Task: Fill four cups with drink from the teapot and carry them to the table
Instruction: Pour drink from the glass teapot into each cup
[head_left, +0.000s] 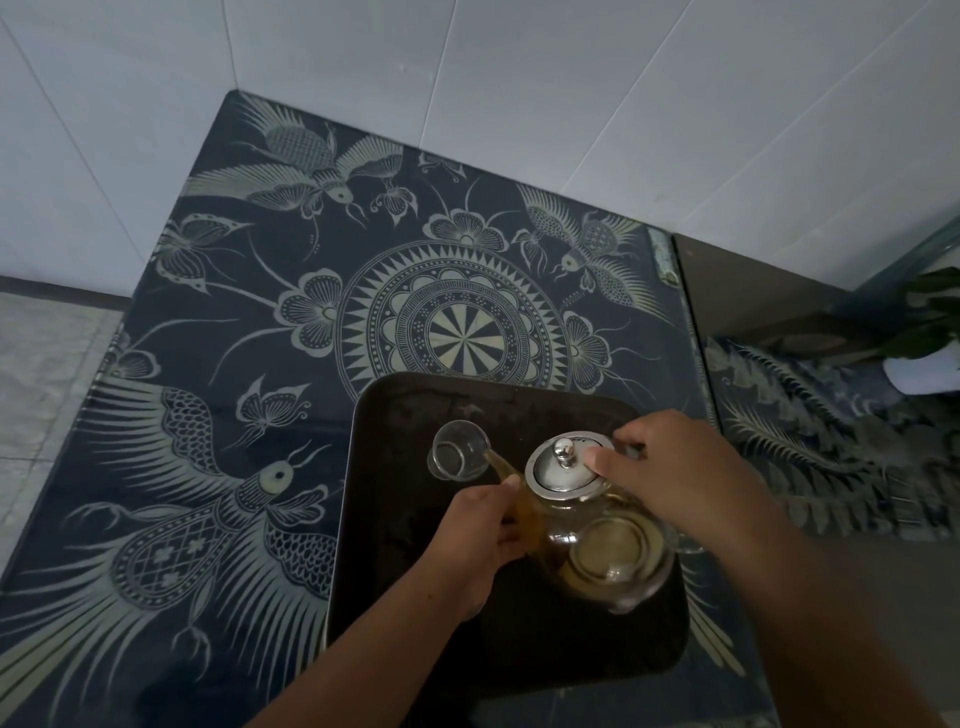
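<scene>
Patterned glass tabletop (208, 312) | black tray (571, 649) | left grip (483, 535), right grip (685, 478) — both clasping round glass teapot (613, 551) | clear cup (460, 457) at spout

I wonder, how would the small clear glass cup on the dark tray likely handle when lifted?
The small clear glass cup looks thin-walled, so probably light and fragile. Its base seems narrower than its rim, so a nudge might tip it. Smooth glass may feel slippery.
</scene>
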